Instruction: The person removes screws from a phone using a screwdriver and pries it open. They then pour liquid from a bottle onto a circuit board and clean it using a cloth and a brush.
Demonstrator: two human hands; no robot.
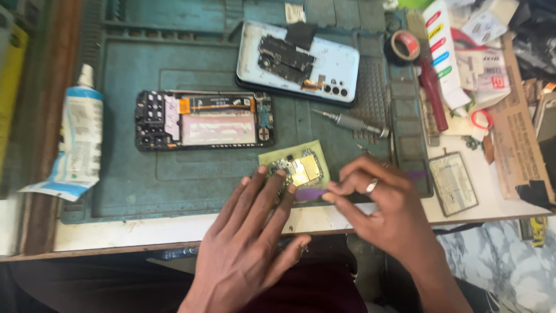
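Note:
A small phone circuit board (301, 167) lies on a yellow-green pad (319, 149) near the front of the teal repair mat (127, 185). My left hand (249, 237) lies flat, fingers spread, with the fingertips pressing on the board's left edge. My right hand (376, 203), with a ring on one finger, pinches a thin purple tool (311, 194) whose tip rests beside the board. An opened phone body (202, 120) showing its battery lies at mid-mat. Behind it a light blue back cover (339, 61) carries another dark board (285, 58).
A grey precision screwdriver (350, 122) lies right of the pad. A white glue tube (78, 136) rests at the mat's left edge. A tape roll (405, 45), red-handled tool (433, 93), small glass panel (453, 184) and cardboard clutter fill the right side.

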